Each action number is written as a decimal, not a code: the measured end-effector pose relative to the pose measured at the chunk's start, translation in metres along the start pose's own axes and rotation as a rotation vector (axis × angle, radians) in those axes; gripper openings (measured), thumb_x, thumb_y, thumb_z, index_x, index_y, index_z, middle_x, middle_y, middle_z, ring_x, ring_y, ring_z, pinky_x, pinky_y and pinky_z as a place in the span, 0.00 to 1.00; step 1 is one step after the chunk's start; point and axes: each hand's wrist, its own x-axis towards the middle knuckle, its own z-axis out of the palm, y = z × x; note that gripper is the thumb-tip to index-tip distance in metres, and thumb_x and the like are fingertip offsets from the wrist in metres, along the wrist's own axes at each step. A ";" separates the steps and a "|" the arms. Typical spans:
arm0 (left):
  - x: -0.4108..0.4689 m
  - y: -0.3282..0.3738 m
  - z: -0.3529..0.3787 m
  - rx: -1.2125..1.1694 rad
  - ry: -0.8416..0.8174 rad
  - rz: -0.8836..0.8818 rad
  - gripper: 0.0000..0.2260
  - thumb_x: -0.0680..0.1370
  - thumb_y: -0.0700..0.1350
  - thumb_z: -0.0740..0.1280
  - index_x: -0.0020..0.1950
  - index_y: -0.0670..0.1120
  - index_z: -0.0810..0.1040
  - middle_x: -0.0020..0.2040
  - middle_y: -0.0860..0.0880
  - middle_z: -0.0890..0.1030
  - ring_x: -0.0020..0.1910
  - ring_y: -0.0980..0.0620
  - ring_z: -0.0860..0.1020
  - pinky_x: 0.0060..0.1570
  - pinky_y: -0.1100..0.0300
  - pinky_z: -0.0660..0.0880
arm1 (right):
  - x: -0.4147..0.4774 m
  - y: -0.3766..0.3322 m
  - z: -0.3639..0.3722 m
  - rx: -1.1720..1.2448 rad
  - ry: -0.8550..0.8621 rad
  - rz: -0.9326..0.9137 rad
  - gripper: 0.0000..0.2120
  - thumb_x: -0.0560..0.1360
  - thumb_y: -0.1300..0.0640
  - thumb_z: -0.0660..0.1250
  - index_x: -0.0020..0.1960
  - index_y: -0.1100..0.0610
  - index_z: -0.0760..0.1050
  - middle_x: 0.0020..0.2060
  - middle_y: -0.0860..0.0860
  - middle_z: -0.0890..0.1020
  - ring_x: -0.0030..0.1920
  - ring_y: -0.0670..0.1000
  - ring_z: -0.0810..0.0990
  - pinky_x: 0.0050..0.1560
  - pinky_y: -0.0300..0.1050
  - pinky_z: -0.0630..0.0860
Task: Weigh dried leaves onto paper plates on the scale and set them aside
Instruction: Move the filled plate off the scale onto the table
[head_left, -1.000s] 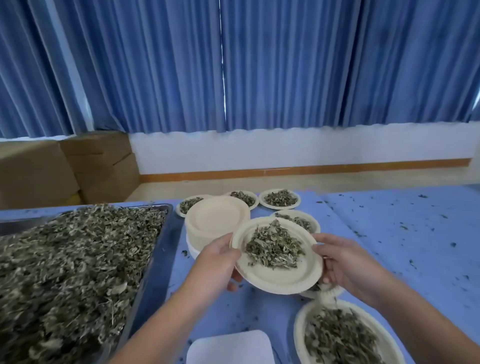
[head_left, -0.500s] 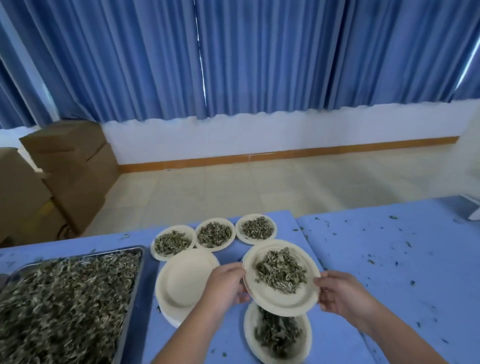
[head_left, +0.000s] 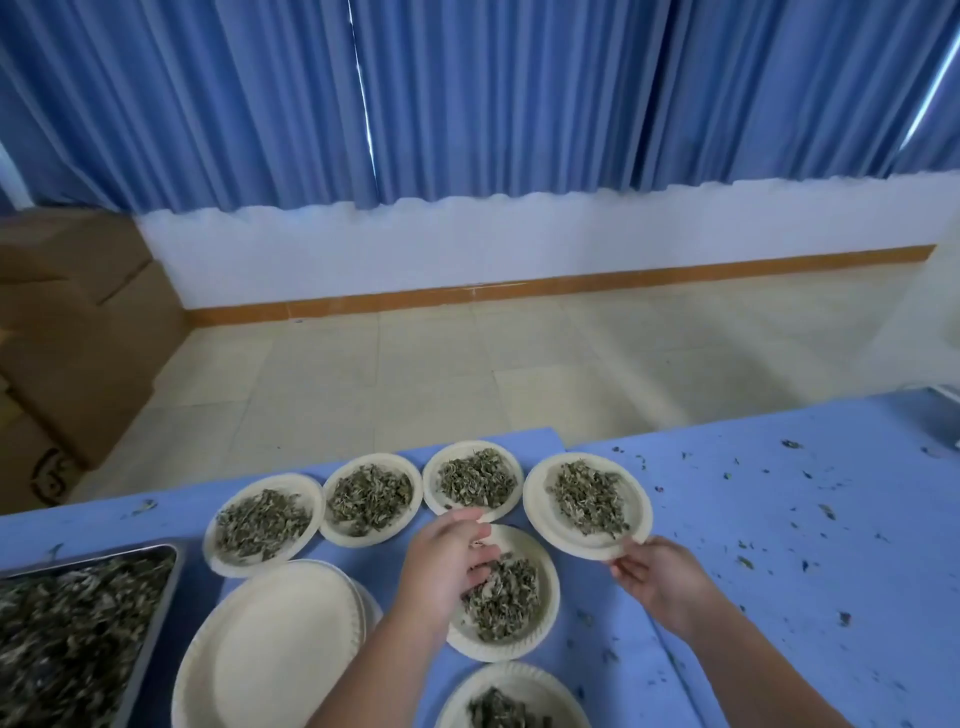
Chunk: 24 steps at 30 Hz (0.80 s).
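A paper plate (head_left: 537, 512) with a heap of dried leaves (head_left: 589, 499) lies at the right end of the back row on the blue table. My right hand (head_left: 657, 577) pinches its near rim with the fingertips. My left hand (head_left: 447, 561) has let go and hovers with loosely curled fingers, holding nothing, over another filled plate (head_left: 545, 618) nearer me. Three more filled plates (head_left: 371, 499) sit in the back row to the left. The scale is out of view.
A stack of empty paper plates (head_left: 270, 649) stands at the front left, beside a metal tray (head_left: 171, 566) piled with loose dried leaves. Another filled plate (head_left: 519, 675) is at the bottom edge. Leaf crumbs dot the blue table (head_left: 779, 545) on the right. Cardboard boxes (head_left: 78, 338) stand on the floor at left.
Both hands carried the filled plate forward and right and set it down at the end of the back row. The left hand released it and drew back; the view tilted downward.
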 end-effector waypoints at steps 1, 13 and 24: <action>0.008 -0.001 0.004 -0.003 -0.002 0.005 0.07 0.80 0.38 0.63 0.56 0.43 0.79 0.52 0.43 0.83 0.46 0.45 0.82 0.45 0.55 0.77 | 0.012 0.001 0.001 0.014 0.017 -0.002 0.06 0.80 0.70 0.58 0.46 0.65 0.69 0.39 0.61 0.78 0.39 0.57 0.78 0.28 0.39 0.79; 0.050 -0.016 0.000 -0.045 -0.034 -0.023 0.09 0.81 0.40 0.61 0.55 0.45 0.79 0.52 0.44 0.83 0.46 0.46 0.85 0.44 0.56 0.80 | 0.100 0.013 0.024 0.155 0.114 0.006 0.07 0.80 0.71 0.59 0.57 0.68 0.69 0.42 0.61 0.78 0.41 0.56 0.78 0.29 0.41 0.80; 0.020 -0.017 -0.016 -0.071 -0.074 -0.011 0.09 0.81 0.38 0.62 0.55 0.44 0.80 0.50 0.44 0.84 0.48 0.46 0.84 0.39 0.58 0.80 | 0.065 0.012 0.015 0.100 0.127 0.039 0.08 0.77 0.73 0.62 0.56 0.72 0.70 0.53 0.68 0.75 0.55 0.63 0.76 0.53 0.50 0.78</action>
